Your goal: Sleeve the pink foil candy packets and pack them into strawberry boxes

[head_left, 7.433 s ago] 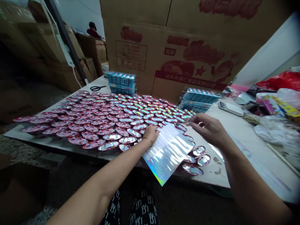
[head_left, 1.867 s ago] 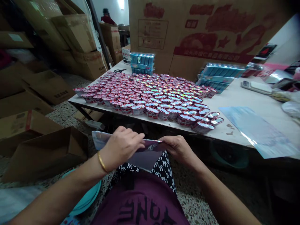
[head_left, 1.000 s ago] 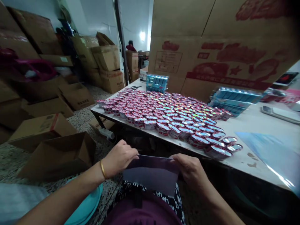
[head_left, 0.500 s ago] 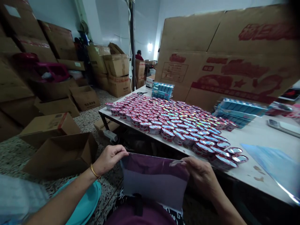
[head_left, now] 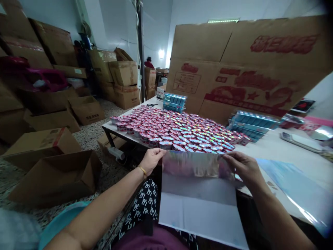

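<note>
- A thin, pale sheet (head_left: 200, 198) was held by 2 hands above the person's lap, at the near side of the table (head_left: 249, 149).
- Its upper left corner was pinched between the thumb and fingers of the left hand (head_left: 153, 160), with no gap left between them.
- Its upper right corner was pinched likewise by the right hand (head_left: 244, 168); the fingertips there were partly hidden.
- The top edge was stretched nearly straight between the 2 grips, and the lower part was left hanging towards the lap.
- Very little weight was to be expected; the sheet was judged flexible, easily bent and easily creased, as faint lines were seen across it.
- The mirror-like strip along the top was judged smooth, so some slipping could be expected under a loose pinch.
- The 2 top corners were judged the best places to be held; the broad middle was better left unpressed.
- Lidded cups (head_left: 177, 126) were massed behind it, and a 2nd, glossy sheet (head_left: 293, 184) was laid to the right.
</note>
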Action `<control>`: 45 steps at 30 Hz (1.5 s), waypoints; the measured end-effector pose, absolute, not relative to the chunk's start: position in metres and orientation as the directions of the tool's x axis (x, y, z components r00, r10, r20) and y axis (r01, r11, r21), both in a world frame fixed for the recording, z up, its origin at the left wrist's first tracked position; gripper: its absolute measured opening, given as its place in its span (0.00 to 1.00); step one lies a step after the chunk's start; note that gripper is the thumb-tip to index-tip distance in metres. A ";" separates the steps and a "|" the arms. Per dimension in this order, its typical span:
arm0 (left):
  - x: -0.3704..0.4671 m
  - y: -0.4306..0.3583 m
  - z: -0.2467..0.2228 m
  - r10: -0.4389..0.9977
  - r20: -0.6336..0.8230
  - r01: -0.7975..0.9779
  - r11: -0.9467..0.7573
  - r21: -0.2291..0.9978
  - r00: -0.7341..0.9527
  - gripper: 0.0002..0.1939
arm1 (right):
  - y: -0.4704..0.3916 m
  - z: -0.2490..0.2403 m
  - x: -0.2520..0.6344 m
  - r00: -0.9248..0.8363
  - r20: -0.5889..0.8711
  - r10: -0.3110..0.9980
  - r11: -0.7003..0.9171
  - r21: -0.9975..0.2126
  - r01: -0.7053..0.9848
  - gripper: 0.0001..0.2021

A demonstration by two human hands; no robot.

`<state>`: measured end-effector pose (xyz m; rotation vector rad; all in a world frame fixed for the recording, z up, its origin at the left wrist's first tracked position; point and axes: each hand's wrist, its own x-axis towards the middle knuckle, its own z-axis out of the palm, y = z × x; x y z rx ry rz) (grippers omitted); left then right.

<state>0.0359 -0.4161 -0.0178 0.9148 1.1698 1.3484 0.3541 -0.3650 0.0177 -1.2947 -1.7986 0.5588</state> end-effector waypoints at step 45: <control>0.148 -0.214 -0.071 0.966 -0.259 -0.114 0.255 0.960 -0.017 0.07 | -0.247 -0.016 0.284 -0.413 0.464 0.783 0.553 -0.217 0.805 0.08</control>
